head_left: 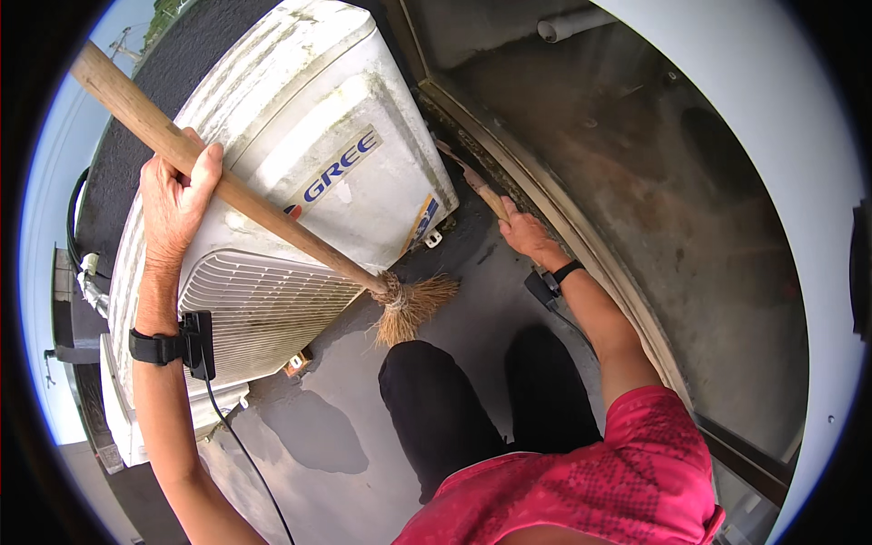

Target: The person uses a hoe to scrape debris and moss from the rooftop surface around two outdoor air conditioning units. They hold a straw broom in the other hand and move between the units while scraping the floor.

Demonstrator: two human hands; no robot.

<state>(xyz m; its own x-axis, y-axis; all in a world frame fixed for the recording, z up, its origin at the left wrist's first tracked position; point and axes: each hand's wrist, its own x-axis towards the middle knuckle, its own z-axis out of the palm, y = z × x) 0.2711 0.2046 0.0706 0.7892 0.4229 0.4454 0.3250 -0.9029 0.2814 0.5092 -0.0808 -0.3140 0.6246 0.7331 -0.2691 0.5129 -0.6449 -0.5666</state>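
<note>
My left hand (174,204) is closed round the long wooden handle of a straw broom (286,227). The handle slants down to the right across the front of a white outdoor air-conditioner unit (272,118). Its short straw bristles are near the grey floor, just ahead of my knees. In my closed right hand (530,238) is a short tool with a wooden handle (491,200). The tool's thin, darker far end reaches into the narrow gap between the unit and the window frame; its kind cannot be made out.
A dirty glass pane (654,182) in a metal frame (581,218) curves along my right. The grey floor (400,427) has a dark wet-looking patch (313,431). Cables and a wrapped pipe (91,286) run beside the unit at left. A thin cord hangs from each wrist device.
</note>
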